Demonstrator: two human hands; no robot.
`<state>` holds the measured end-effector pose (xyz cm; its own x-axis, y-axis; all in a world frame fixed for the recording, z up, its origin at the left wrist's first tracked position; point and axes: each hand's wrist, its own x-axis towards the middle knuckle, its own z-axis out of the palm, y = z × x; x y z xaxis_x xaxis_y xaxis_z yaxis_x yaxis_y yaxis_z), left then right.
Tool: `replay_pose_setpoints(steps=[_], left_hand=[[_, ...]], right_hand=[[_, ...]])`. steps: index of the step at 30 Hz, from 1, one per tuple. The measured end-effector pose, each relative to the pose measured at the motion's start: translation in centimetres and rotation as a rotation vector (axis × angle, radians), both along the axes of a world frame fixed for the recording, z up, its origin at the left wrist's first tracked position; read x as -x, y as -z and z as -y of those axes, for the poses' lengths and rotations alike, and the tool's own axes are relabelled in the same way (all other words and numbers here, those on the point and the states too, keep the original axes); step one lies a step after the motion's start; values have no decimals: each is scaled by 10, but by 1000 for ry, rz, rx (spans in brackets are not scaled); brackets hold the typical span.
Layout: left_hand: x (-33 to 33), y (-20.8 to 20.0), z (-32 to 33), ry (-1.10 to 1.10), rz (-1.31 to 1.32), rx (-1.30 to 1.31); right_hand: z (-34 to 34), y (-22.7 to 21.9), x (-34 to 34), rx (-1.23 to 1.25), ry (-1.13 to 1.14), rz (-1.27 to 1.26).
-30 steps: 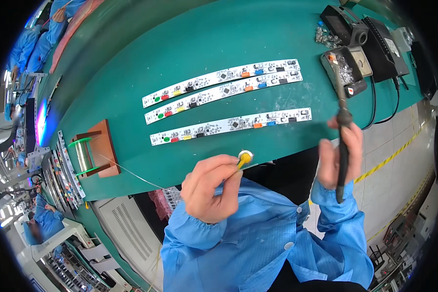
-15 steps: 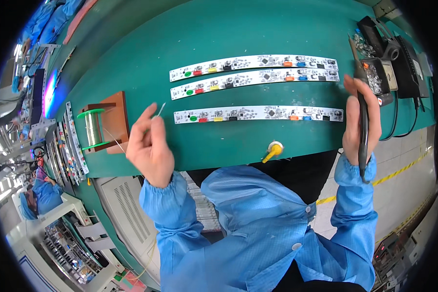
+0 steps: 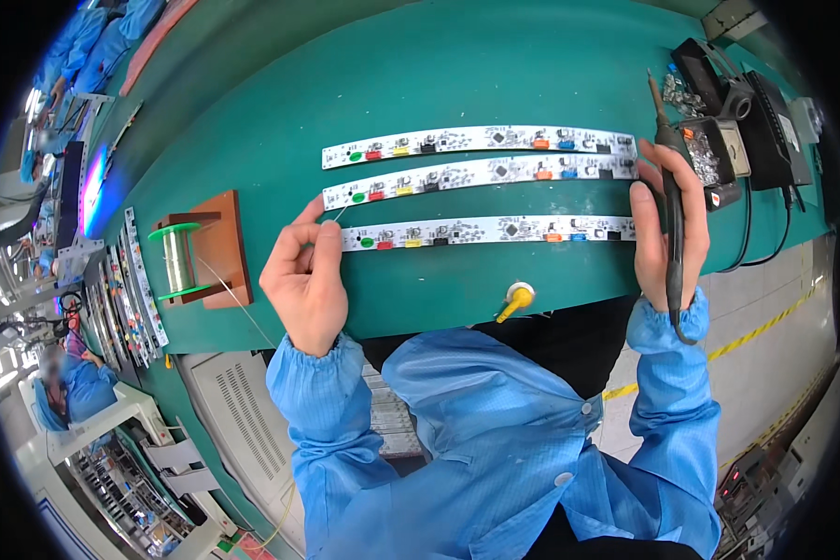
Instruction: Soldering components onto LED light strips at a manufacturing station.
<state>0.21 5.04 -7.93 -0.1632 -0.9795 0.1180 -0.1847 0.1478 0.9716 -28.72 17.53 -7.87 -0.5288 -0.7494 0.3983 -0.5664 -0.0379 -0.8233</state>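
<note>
Three long white circuit boards lie roughly side by side: a far board (image 3: 476, 138), a middle board (image 3: 474, 175) and a near board (image 3: 490, 231). Each carries small green, red, yellow, black, orange and blue parts. My left hand (image 3: 306, 285) pinches a thin solder wire (image 3: 339, 215), whose tip sticks out past the fingers. Its fingers are at the left ends of the middle and near boards. My right hand (image 3: 672, 224) is closed round a soldering iron (image 3: 674, 201), tip pointing away from me. Its thumb and fingertips are at the boards' right ends; whether they touch is unclear.
A solder spool (image 3: 179, 259) sits on a brown wooden stand (image 3: 224, 245) at left, beside several more boards (image 3: 140, 280). At right are a container of small metal parts (image 3: 705, 154), an iron holder (image 3: 723, 79) and a black box (image 3: 773, 131). A yellow knob (image 3: 515, 301) is near the front edge.
Both hands have moved inward to the boards' ends, still holding the solder wire and soldering iron. The whole view has shifted slightly.
</note>
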Motion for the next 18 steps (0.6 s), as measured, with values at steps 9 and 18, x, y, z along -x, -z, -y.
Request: replay_pose_setpoints(steps=[9,18], left_hand=[[3,2,4,-23,-13,-11],[7,3,3,14,21,10]], right_hand=[[-28,3,-6,4,31,-52],[4,-15,14,-152,-16,18]])
